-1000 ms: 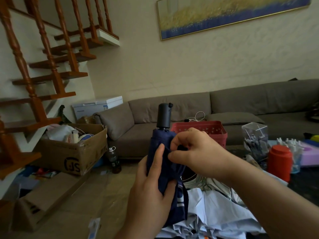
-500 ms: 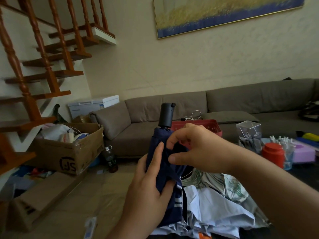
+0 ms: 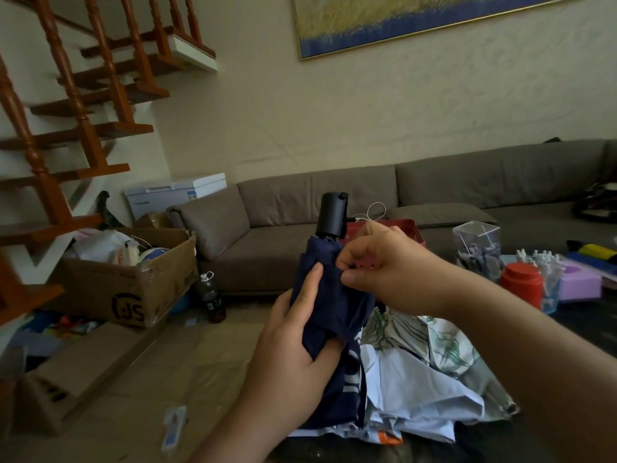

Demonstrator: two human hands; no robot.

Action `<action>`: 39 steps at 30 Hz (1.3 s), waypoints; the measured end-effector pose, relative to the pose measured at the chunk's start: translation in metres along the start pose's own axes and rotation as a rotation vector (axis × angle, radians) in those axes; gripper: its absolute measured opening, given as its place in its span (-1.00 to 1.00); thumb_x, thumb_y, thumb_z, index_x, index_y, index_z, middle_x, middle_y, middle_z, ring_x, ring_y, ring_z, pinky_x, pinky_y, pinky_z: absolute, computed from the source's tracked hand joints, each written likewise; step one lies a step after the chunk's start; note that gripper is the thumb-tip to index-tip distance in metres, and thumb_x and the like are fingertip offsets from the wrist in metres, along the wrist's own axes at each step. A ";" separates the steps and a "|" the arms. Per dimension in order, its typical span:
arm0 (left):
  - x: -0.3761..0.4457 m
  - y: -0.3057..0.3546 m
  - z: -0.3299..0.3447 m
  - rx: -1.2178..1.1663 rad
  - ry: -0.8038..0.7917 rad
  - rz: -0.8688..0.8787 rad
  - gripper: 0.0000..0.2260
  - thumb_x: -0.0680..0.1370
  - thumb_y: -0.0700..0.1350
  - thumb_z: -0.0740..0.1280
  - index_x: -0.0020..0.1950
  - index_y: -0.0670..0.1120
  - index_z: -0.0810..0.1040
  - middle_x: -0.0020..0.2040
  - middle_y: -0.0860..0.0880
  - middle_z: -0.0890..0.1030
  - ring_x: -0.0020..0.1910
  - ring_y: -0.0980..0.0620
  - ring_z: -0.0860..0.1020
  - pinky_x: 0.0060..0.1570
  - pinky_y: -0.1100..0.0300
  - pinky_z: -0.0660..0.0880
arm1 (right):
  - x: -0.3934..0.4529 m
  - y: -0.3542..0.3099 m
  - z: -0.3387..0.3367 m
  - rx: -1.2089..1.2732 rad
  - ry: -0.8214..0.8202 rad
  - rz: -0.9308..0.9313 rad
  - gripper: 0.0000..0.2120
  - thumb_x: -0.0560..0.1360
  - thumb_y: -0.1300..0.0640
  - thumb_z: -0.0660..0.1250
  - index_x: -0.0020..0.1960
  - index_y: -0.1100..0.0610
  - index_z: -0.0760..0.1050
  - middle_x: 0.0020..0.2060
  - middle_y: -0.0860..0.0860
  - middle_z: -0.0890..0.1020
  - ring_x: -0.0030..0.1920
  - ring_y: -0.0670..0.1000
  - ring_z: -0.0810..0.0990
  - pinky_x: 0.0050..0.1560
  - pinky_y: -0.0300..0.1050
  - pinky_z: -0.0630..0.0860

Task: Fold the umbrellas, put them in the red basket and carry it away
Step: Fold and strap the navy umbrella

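A navy blue folding umbrella (image 3: 337, 315) stands upright in front of me, its black handle (image 3: 331, 213) pointing up. My left hand (image 3: 293, 342) grips the bunched canopy from the left, thumb pressed along the fabric. My right hand (image 3: 377, 265) pinches the cloth near the top of the canopy, just under the handle. The red basket (image 3: 415, 230) sits behind my right hand, mostly hidden by it. More umbrellas, one pale blue (image 3: 417, 396) and one white with green leaves (image 3: 430, 335), lie spread on the dark table below.
A grey sofa (image 3: 434, 195) runs along the back wall. A cardboard box (image 3: 133, 279) full of things and a bottle (image 3: 210, 297) stand on the floor left. A red canister (image 3: 522, 285), a clear box (image 3: 477, 245) and a purple box (image 3: 581, 284) crowd the table's right. A wooden staircase (image 3: 66, 128) rises at left.
My right hand's fingers shifted slightly on the fabric near the top of the navy umbrella. The view drifted a little; the umbrella stays upright in my left hand.
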State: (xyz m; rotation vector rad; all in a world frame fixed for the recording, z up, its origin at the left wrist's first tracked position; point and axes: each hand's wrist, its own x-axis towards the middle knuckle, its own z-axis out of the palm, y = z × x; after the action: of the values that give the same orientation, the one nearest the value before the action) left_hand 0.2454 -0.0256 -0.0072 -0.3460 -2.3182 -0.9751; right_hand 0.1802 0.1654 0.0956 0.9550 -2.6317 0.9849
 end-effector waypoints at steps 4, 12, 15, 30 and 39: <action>0.001 -0.002 0.006 -0.027 0.008 -0.034 -0.13 0.62 -0.03 0.45 0.49 0.67 -0.07 0.39 0.50 0.24 0.34 0.49 0.35 0.20 0.55 0.35 | -0.001 -0.004 0.008 0.164 0.101 -0.006 -0.86 0.51 -0.11 0.50 -0.19 -0.11 0.66 -0.05 0.03 0.55 0.12 0.07 0.52 0.31 0.20 0.46; 0.007 -0.012 0.015 -0.259 0.061 -0.207 -0.14 0.56 -0.12 0.54 0.55 0.55 0.13 0.42 0.30 0.50 0.34 0.29 0.54 0.34 0.08 0.55 | -0.017 0.009 0.039 0.063 0.332 0.077 -0.82 0.47 -0.29 0.33 -0.02 -0.25 0.45 0.03 -0.15 0.43 0.19 0.06 0.42 0.26 0.25 0.45; 0.010 -0.018 0.018 -0.350 0.101 -0.266 -0.13 0.53 -0.14 0.57 0.61 0.43 0.18 0.33 0.40 0.56 0.30 0.33 0.57 0.36 0.06 0.55 | -0.027 0.012 0.053 -0.089 0.169 0.132 -0.63 0.45 -0.42 0.20 0.06 -0.23 0.55 0.01 -0.15 0.40 0.18 0.04 0.34 0.25 0.19 0.43; 0.019 -0.064 0.072 -0.410 0.036 -0.341 -0.07 0.45 -0.11 0.64 0.49 0.60 0.18 0.39 0.53 0.42 0.39 0.37 0.49 0.41 0.05 0.52 | -0.014 0.109 0.087 0.554 0.017 0.259 -0.77 0.59 0.07 0.47 -0.15 0.21 0.61 -0.44 -0.11 0.57 -0.41 -0.18 0.49 -0.31 -0.30 0.44; 0.017 -0.068 0.079 -0.460 0.005 -0.352 -0.11 0.48 -0.13 0.61 0.51 0.58 0.22 0.52 0.37 0.40 0.42 0.29 0.49 0.42 0.02 0.52 | -0.006 0.134 0.102 0.565 0.138 0.394 -0.79 0.54 0.06 0.54 -0.22 0.10 0.62 -0.36 0.01 0.60 -0.30 0.01 0.50 -0.18 0.05 0.47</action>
State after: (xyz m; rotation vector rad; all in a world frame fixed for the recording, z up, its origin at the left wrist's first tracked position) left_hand 0.1682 -0.0159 -0.0785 -0.1113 -2.1720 -1.6864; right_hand 0.1073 0.1801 -0.0555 0.4190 -2.5125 1.8777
